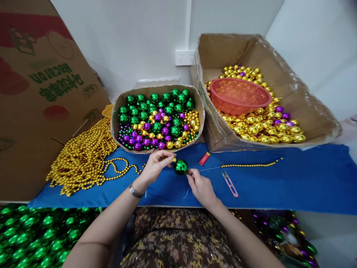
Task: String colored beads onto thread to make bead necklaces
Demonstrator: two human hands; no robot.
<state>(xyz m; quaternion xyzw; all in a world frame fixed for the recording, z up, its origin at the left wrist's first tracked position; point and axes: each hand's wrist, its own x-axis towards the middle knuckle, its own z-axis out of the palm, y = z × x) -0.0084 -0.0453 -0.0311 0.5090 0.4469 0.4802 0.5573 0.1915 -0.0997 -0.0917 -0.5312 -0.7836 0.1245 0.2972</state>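
A shiny green ball [180,166] hangs between my two hands above the blue cloth. My left hand [157,163] is closed, thumb and finger pinching a small gold bead [174,159] at the ball's upper left side. At the ball's right edge, my right hand [202,188] is closed in a pinch on white thread [208,169]; the exact grip is partly hidden. This thread runs right to a strand of gold beads [248,165] lying on the cloth. Pink thread snips [231,185] and a small red and yellow object [204,159] lie to the right of my hands.
Behind my hands stands a low cardboard box [199,137] of green, purple and gold balls. A larger carton [290,80] holds gold balls and a red basket [237,98]. Gold bead strings [86,156] are heaped at left beside a tall carton [41,111]. Green balls [36,234] fill the lower left.
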